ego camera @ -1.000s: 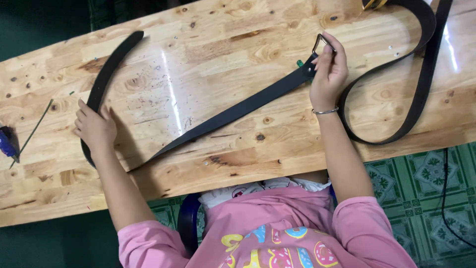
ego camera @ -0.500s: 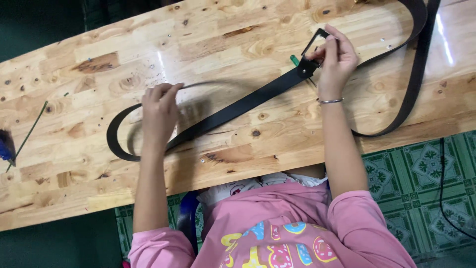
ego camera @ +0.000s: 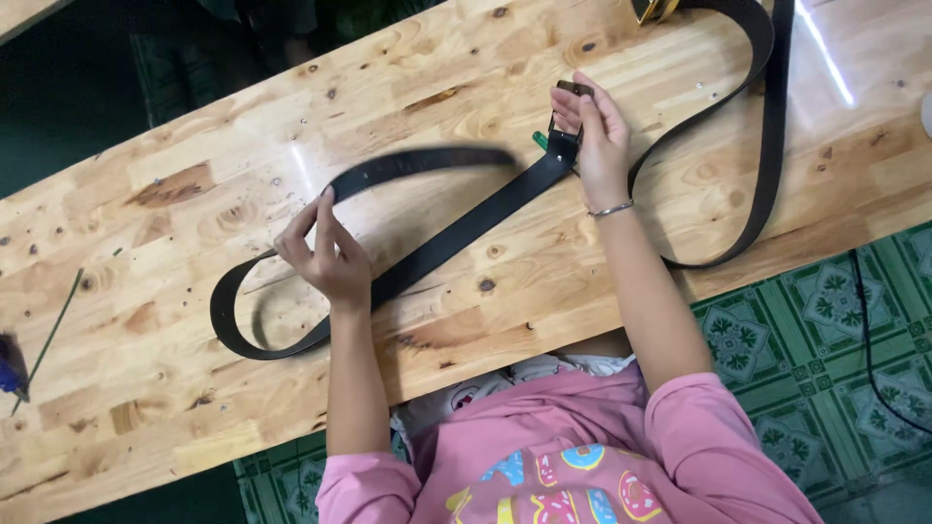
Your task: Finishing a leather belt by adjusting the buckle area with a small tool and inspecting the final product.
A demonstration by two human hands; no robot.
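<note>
A black belt (ego camera: 456, 233) lies across the wooden table (ego camera: 194, 126), folded back on itself into a loop at the left. My left hand (ego camera: 330, 257) pinches the upper strand of that loop, and the free tail curves, blurred, to the right toward the buckle. My right hand (ego camera: 594, 136) grips the belt's dark metal buckle (ego camera: 566, 121) at the far end. A small green piece (ego camera: 537, 139) lies just left of the buckle.
A second black belt (ego camera: 762, 146) loops around the right of my right arm, with a gold buckle (ego camera: 655, 8) at the table's far edge. A blue tool (ego camera: 10, 364) and a thin rod (ego camera: 53, 330) lie far left. A black cable (ego camera: 864, 320) runs over the green tiled floor.
My left hand has carried the belt's tail from the far left toward the right, folding the strap over into a loop. My right hand stays on the buckle.
</note>
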